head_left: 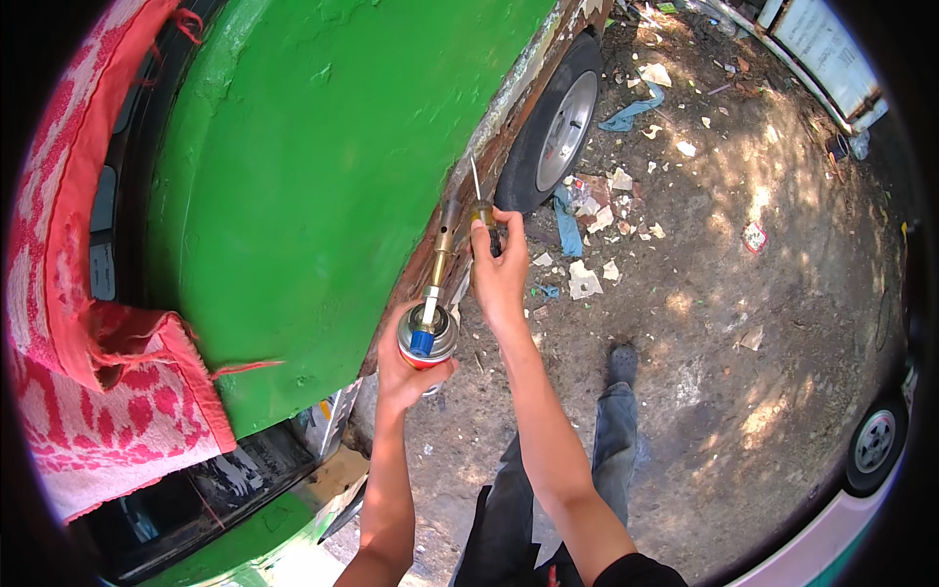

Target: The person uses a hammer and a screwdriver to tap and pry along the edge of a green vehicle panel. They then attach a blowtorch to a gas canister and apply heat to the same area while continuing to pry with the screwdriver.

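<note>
My left hand (393,364) is wrapped around the canister of a gas blowtorch (443,256). The torch has a brass tube, a blue knob and a dark nozzle at the worn lower edge (416,262) of a green car panel (293,196); no flame can be made out. In my right hand (501,276) is a screwdriver (480,210) with a yellowish handle. Its thin metal shaft points up along the same edge, just beyond the nozzle. Whether the tip touches the metal I cannot tell. Along this edge, bare brownish and whitish patches show.
A car wheel (565,127) stands just beyond my right hand. Pale flakes (584,281) and blue cloth strips (567,223) litter the dirt ground. A red and white towel (127,411) hangs at the left. Another vehicle's wheel (873,445) is at the lower right, a white panel (822,49) at the far right.
</note>
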Available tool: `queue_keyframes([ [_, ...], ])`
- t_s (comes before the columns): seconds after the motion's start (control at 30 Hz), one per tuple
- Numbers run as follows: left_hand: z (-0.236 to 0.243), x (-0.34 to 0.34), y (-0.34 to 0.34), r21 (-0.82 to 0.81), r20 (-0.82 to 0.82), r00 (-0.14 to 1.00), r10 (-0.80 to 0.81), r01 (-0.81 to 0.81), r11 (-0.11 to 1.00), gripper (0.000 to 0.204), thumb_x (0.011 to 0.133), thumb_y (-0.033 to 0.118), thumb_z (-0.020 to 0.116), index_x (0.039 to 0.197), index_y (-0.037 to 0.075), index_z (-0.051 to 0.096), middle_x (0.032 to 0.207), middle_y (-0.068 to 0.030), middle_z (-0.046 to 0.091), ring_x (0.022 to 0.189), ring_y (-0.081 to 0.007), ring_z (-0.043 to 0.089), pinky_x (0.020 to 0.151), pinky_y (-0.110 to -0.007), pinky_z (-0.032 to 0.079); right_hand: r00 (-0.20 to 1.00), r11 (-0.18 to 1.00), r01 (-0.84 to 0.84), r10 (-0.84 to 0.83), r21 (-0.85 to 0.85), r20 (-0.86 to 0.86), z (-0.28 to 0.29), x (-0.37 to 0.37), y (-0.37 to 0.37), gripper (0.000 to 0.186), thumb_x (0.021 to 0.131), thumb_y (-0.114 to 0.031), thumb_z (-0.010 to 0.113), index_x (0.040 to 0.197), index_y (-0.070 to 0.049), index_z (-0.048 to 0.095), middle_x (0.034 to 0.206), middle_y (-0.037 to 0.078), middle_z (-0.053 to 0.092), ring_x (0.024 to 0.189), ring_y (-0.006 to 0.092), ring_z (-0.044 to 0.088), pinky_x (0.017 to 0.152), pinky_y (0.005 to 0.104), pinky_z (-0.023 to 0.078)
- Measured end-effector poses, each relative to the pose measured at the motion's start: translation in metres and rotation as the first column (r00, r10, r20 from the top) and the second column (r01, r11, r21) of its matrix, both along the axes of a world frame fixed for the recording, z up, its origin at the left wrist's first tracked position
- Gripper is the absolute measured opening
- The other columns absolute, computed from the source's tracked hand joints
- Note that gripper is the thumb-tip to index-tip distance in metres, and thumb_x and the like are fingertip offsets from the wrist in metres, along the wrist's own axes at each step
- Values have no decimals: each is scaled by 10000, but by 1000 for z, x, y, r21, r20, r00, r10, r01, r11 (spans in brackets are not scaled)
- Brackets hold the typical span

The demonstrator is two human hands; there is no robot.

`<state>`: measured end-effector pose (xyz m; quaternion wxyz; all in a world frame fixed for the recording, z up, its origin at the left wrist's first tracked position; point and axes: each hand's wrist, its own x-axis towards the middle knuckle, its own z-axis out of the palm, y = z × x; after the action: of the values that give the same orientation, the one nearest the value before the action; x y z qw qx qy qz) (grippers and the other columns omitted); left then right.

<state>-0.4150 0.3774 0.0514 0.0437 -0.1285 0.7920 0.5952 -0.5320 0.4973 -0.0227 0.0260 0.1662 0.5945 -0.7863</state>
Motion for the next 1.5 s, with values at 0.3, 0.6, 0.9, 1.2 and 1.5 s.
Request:
queue_keyframes([
  [0.3, -2, -11, -2, -44, 15, 1000, -19, 19, 999, 737, 577, -11, 842, 1262, 6, 569, 1060, -53, 658, 966, -133, 634, 908, -302, 519, 998, 994, 9, -3, -110, 58, 0, 7, -3, 188, 1046, -180, 621, 1177, -83, 528, 770, 14, 618, 512, 28, 439, 409, 245, 267],
  [0.6, 0, -26, -2, -100, 79, 996, -35, 43, 994, 689, 588, 19, 848, 1227, 4, 590, 1050, -51, 677, 953, -137, 654, 893, -299, 527, 998, 977, 9, 5, -214, 63, -9, 23, -4, 201, 1047, -175, 622, 1201, -85, 530, 806, 18, 634, 565, 35, 469, 437, 243, 301],
  [0.9, 0, -48, -5, -111, 117, 993, -27, 40, 993, 657, 595, 27, 839, 1208, 18, 601, 1008, -51, 709, 923, -133, 678, 876, -294, 535, 991, 934, 78, -36, -349, 127, -5, 16, -10, 221, 1057, -194, 609, 1229, -120, 492, 775, 33, 619, 396, 34, 387, 336, 243, 212],
  [1.2, 8, -54, -3, -176, 156, 987, -38, 66, 982, 612, 607, 26, 825, 1183, 21, 618, 1004, -49, 721, 920, -129, 690, 862, -299, 547, 998, 973, 40, -28, -228, 57, -19, 33, -16, 248, 1050, -159, 615, 1253, -94, 488, 753, 21, 620, 426, 29, 393, 360, 249, 229],
  [1.5, 2, -51, -9, -156, 132, 991, -28, 49, 987, 612, 607, 34, 826, 1183, 21, 621, 1006, -53, 718, 919, -132, 682, 865, -299, 542, 990, 917, 62, -7, -394, 140, -9, 39, -17, 215, 1056, -160, 602, 1237, -111, 497, 743, 10, 606, 414, 30, 389, 342, 244, 211],
])
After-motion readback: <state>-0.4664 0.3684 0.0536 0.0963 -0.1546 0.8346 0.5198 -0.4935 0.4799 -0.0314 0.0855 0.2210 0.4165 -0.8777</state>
